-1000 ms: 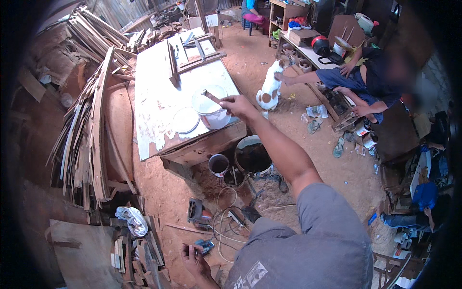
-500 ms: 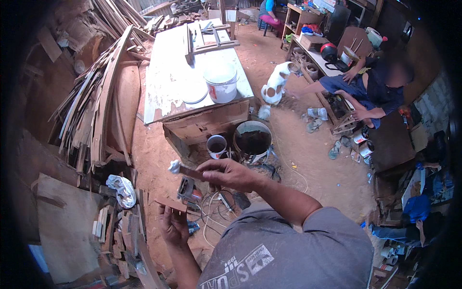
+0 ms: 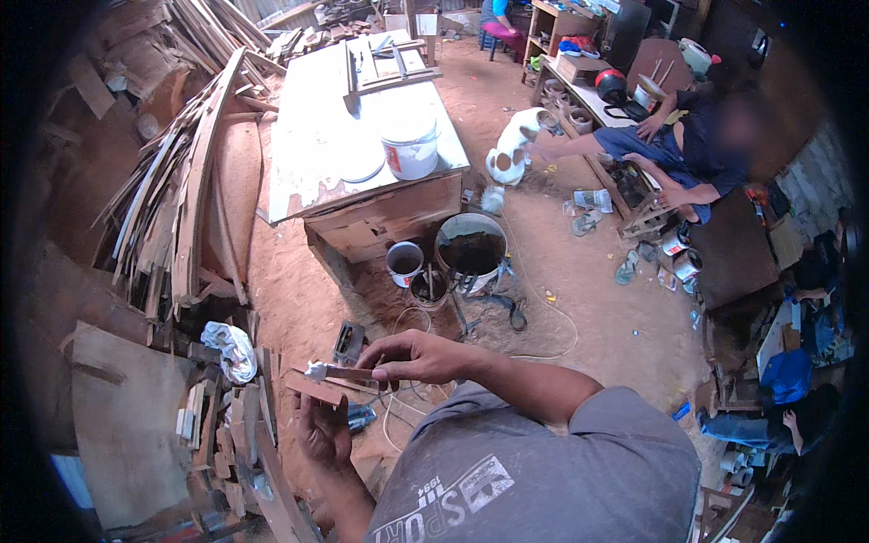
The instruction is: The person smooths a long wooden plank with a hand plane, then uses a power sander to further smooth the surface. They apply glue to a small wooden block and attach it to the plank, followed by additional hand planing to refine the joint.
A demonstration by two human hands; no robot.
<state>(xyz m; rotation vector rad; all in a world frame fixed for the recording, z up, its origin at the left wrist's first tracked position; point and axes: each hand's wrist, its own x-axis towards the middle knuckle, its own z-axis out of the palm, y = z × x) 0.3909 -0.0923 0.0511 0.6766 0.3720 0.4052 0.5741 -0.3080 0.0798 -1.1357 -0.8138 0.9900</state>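
A brown-patched white dog [image 3: 512, 145] sits near a bench [image 3: 585, 98] holding what may be a red helmet [image 3: 611, 85].

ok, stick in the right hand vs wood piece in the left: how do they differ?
Load: the stick carries a white blob on its far end; the wood piece shows none on its visible face.
Grip: the right hand holds the stick from its right end; the left hand holds the wood piece from below.
Shared: both brown, both handheld.

Carpentry workshop: long brown wooden planks [image 3: 194, 190] are leaning; brown wooden frame [image 3: 398, 81] is occupying white rectangular worktop [image 3: 312, 136] near far edge.
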